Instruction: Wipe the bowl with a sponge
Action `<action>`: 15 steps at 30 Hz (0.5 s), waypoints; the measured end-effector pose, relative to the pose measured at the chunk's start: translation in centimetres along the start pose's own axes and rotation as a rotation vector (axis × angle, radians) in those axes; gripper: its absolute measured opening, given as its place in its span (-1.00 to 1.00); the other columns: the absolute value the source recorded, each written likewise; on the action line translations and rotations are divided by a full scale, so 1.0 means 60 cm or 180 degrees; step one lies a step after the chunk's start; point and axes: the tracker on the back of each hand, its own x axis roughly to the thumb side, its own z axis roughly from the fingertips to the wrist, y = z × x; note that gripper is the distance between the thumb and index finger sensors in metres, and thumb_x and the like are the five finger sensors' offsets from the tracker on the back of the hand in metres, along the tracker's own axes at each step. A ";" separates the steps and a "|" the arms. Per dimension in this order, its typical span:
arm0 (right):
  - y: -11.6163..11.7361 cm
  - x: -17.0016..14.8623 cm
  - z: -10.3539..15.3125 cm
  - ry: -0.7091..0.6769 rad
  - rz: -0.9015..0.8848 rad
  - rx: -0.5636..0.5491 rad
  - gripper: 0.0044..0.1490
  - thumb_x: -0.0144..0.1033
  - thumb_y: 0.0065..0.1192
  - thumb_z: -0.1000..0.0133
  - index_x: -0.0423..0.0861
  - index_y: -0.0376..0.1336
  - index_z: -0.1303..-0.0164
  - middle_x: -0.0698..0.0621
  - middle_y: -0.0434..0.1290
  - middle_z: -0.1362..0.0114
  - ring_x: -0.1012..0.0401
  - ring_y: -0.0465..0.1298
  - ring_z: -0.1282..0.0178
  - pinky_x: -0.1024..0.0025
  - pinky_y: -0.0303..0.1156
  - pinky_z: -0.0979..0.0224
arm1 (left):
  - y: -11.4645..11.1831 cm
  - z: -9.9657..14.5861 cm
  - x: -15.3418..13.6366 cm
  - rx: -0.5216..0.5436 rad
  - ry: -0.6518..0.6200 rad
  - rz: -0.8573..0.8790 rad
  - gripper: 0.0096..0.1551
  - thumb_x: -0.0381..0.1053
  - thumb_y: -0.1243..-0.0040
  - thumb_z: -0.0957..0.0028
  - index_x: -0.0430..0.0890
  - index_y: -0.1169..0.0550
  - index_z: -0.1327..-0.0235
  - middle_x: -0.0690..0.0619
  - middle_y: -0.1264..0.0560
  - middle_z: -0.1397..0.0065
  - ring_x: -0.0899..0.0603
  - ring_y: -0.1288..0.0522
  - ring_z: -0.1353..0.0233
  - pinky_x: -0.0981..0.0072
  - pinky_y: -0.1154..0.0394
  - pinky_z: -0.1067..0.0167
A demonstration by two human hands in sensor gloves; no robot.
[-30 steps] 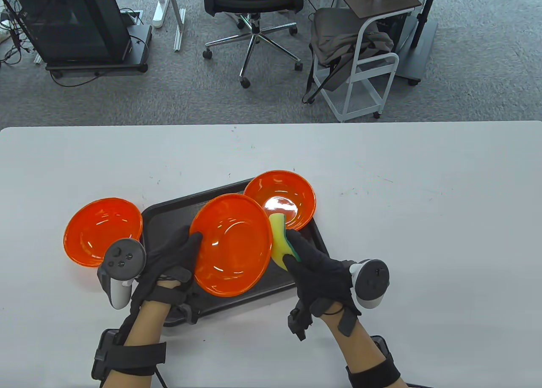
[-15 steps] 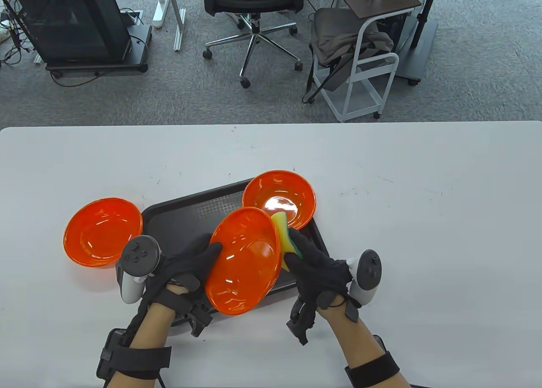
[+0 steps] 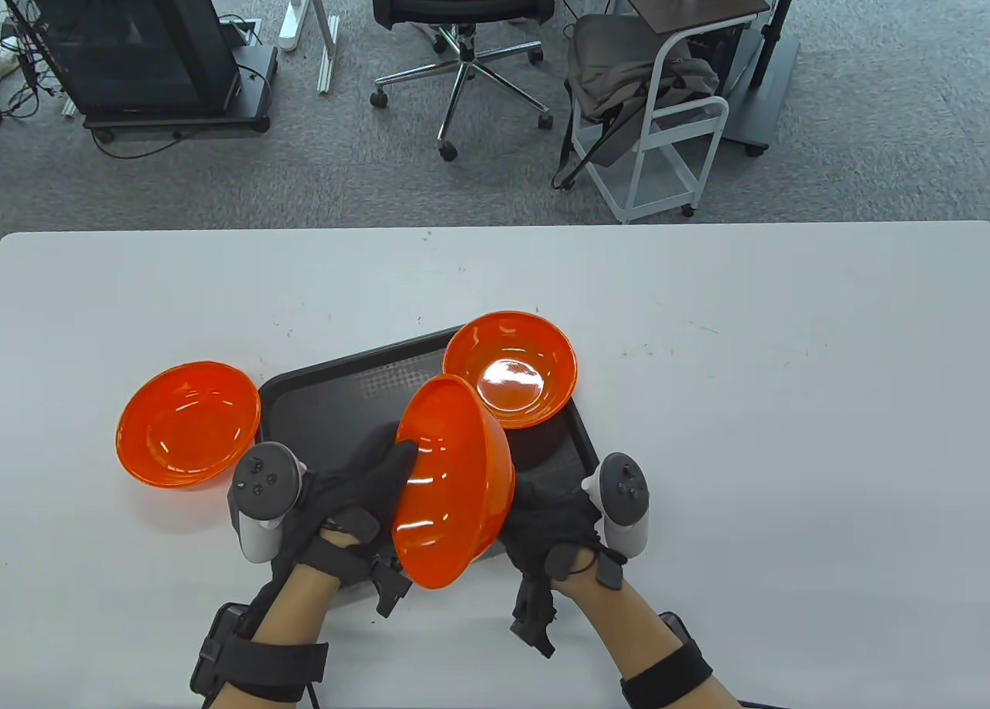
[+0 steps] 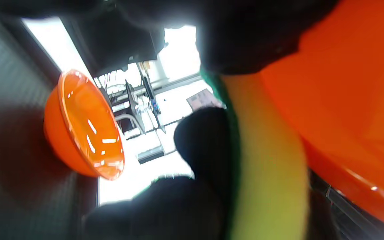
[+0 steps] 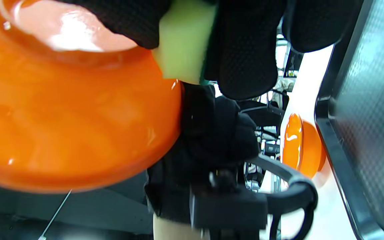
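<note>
The left hand (image 3: 352,485) grips the rim of an orange bowl (image 3: 452,481), held tilted on edge above the front of a black tray (image 3: 325,400). The right hand (image 3: 553,519) sits just behind the bowl's underside; its fingers (image 5: 242,50) clasp a yellow-green sponge (image 5: 183,43) that appears pressed to the bowl's outer wall, though blur leaves the contact uncertain. A second bowl (image 3: 510,369) rests on the tray's far corner. A third bowl (image 3: 188,423) lies on the white table (image 3: 773,431), left of the tray.
</note>
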 end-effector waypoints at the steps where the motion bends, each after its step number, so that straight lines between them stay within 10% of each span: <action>1: 0.006 0.000 0.000 0.0015 0.0006 0.0070 -0.34 -0.26 0.18 -0.21 -0.28 0.07 -0.40 -0.32 0.45 -0.38 -0.11 0.62 -0.17 -0.29 0.36 -0.29 | 0.006 0.001 -0.001 0.0123 0.0009 -0.0006 -0.36 0.27 -0.12 -0.16 -0.16 -0.48 -0.28 0.19 -0.68 0.52 0.17 -0.60 0.79 0.39 -0.66 0.76; 15: 0.013 0.033 0.003 -0.0242 -0.0048 0.0063 -0.34 -0.24 0.25 -0.19 -0.40 0.14 -0.28 -0.38 0.52 -0.22 -0.08 0.68 -0.03 -0.24 0.42 -0.24 | 0.060 0.013 -0.024 0.0706 0.0359 -0.0125 -0.36 0.26 -0.14 -0.16 -0.18 -0.49 -0.27 0.19 -0.68 0.52 0.17 -0.60 0.79 0.39 -0.66 0.76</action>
